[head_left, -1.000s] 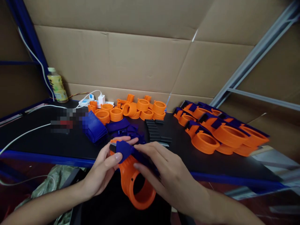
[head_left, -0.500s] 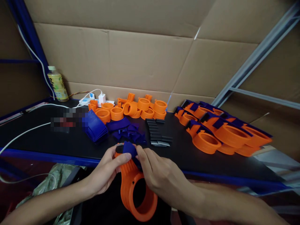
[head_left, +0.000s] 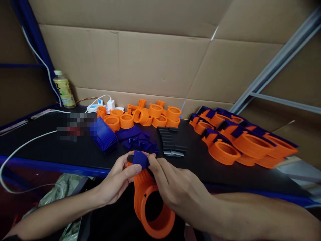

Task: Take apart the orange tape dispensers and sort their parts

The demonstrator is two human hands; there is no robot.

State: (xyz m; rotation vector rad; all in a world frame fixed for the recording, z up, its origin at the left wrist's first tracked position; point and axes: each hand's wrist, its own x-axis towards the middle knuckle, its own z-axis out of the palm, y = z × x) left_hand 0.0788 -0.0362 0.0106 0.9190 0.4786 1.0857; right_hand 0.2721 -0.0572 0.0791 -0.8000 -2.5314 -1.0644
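Observation:
An orange tape dispenser point(head_left: 140, 197) is held off the table's front edge, its round hub hanging down. My left hand point(head_left: 119, 182) is closed around its upper end, thumb pressed against a blue plastic flap point(head_left: 140, 159). A dark piece point(head_left: 130, 158) sits beside the flap at the dispenser's tip. My right hand point(head_left: 178, 184) is closed at the flap's right edge, its fingers pinching there; its fingertips are partly hidden. Beyond my hands lie a stack of blue flaps point(head_left: 104, 135), loose blue pieces point(head_left: 140, 140) and a row of black strips point(head_left: 167, 139).
Bare orange dispenser bodies point(head_left: 141, 115) are piled at the back of the black table point(head_left: 75, 150). Dispensers with blue flaps point(head_left: 233, 140) are stacked at right. A bottle point(head_left: 64, 90), a power strip point(head_left: 120, 109) and a white cable point(head_left: 25, 142) are at left.
Both hands and the tape dispenser have shifted slightly right in view, much as the whole scene has. The blue flap appears turned a little flatter across the dispenser's tip.

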